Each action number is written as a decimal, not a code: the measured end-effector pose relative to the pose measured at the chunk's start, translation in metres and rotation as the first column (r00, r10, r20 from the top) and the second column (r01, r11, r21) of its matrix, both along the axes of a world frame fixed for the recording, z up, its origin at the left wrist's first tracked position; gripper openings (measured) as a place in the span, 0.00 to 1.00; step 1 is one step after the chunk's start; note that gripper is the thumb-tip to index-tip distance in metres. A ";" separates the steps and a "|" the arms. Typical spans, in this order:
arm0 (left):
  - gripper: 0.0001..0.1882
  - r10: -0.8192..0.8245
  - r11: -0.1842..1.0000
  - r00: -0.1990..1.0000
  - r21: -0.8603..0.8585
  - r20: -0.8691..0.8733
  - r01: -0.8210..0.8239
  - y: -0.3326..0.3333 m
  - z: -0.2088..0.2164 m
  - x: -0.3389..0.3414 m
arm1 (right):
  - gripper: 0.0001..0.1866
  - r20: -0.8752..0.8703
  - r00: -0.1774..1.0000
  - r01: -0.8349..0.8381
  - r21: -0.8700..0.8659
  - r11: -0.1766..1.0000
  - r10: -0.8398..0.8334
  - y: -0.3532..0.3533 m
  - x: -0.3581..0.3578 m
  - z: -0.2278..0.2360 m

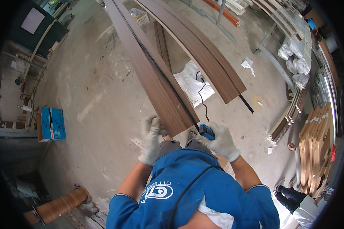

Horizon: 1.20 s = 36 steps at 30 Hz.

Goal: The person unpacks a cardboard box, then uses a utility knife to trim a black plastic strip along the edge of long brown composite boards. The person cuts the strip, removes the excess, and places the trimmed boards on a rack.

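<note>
- Left plank [160,91]: long, flat, brown with a lengthwise wood grain; the near end is cut square. It extends away from the person, its near end just in front of the legs.
- Black strip [184,108]: thin and flexible; runs lengthwise along the left plank and projects past the near end, close to the right corner.
- Right plank [214,61]: matching brown grain with a dark lengthwise line; lies apart from the left plank, its near end farther from the person. A short black tail [246,104] projects beyond its near edge.
- Left hand [150,139]: gloved, fingers bent, beside the left plank's left edge, near the near-left corner. Whether it grips or touches the edge cannot be told.
- Right hand [221,141]: gloved, fingers closed around a small blue-and-black tool [206,131], just off the left plank's near-right corner. Contact between tool and strip cannot be confirmed.
- Basket [143,22]: white, openwork sides, between the planks toward their far ends; holds yellowish items too small to identify.
- Sack [184,84]: white, crumpled, on the floor [99,99] between the planks; a black cord [206,112] trails from it.
- Box [53,124]: blue, with a brown side; stands on the floor, well left of the left plank. Its contents are hidden.
</note>
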<state>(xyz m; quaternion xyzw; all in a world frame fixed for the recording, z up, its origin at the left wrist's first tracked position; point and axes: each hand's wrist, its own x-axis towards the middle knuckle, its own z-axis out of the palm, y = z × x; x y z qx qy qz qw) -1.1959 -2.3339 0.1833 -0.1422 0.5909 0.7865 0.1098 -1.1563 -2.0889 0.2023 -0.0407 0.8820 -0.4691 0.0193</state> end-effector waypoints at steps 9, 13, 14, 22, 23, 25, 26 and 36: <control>0.38 -0.185 0.942 0.968 0.310 0.168 0.126 0.021 -0.017 0.015 | 0.17 0.203 0.976 -0.018 -0.281 0.960 0.078 -0.014 0.007 0.003; 0.36 -0.182 0.955 0.972 0.262 0.146 0.140 0.022 -0.016 0.014 | 0.14 0.307 0.945 0.015 -0.391 0.920 0.115 -0.016 0.007 0.004; 0.36 -0.172 0.958 0.975 0.253 0.144 0.132 0.023 -0.016 0.014 | 0.13 0.327 0.938 0.024 -0.400 0.916 0.118 -0.016 0.008 0.003; 0.36 -0.103 0.973 0.979 0.223 0.174 0.062 0.029 -0.015 0.012 | 0.11 0.534 0.813 0.221 -0.652 0.726 0.233 -0.010 0.011 -0.003; 0.36 -0.112 0.971 0.980 0.226 0.164 0.073 0.028 -0.014 0.012 | 0.11 0.559 0.790 0.247 -0.668 0.702 0.254 -0.008 0.010 -0.004; 0.35 -0.139 0.966 0.981 0.236 0.136 0.105 0.027 -0.012 0.012 | 0.11 0.598 0.747 0.300 -0.693 0.655 0.291 -0.005 0.008 -0.006; 0.35 -0.157 0.962 0.981 0.243 0.117 0.125 0.026 -0.012 0.012 | 0.11 0.613 0.728 0.326 -0.703 0.632 0.307 -0.004 0.007 -0.006; 0.36 -0.156 0.958 0.979 0.263 0.129 0.118 0.024 -0.017 0.012 | 0.13 0.017 1.000 0.025 -0.097 0.995 -0.024 -0.022 0.014 -0.006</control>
